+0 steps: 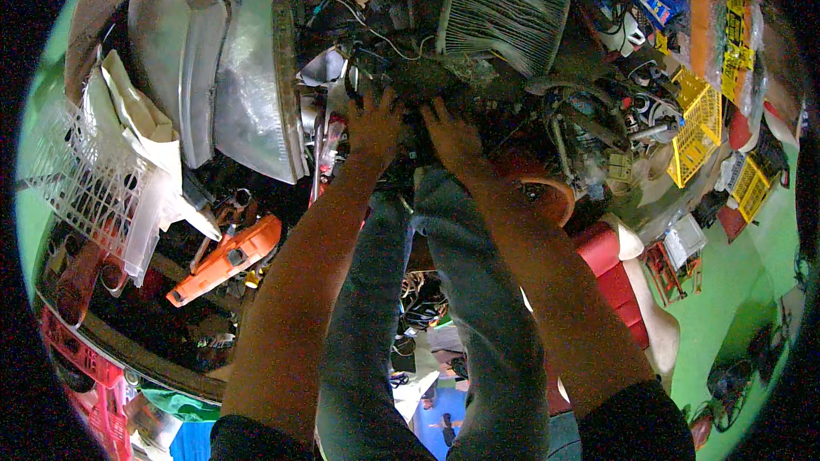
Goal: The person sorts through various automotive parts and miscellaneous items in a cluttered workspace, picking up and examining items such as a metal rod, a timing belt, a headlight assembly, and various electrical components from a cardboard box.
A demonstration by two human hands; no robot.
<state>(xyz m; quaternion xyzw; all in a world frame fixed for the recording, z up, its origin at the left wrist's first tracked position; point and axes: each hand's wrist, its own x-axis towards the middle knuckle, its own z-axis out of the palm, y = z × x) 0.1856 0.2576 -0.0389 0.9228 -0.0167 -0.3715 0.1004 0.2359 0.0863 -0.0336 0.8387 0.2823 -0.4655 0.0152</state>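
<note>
My left hand (374, 129) reaches forward with its fingers spread over dark clutter just beyond my knees. Close by on its right, my right hand (451, 134) also has its fingers apart. Nothing shows in either hand. What the fingertips touch is too dark to make out. Ahead of them a thin pale cable (372, 29) curves across the pile. A grey pleated filter-like panel (504, 12) leans at the far side, beyond my right hand. Left of my left hand stand large cloudy, translucent curved panels (249, 76).
An orange tool-like object (226, 260) and a white plastic grid (94, 170) lie on the left. On the right are a round reddish-brown pot (555, 196), a yellow plastic basket (696, 128), tangled metal parts (581, 132) and a red cushioned seat (611, 277). The floor (726, 281) is green.
</note>
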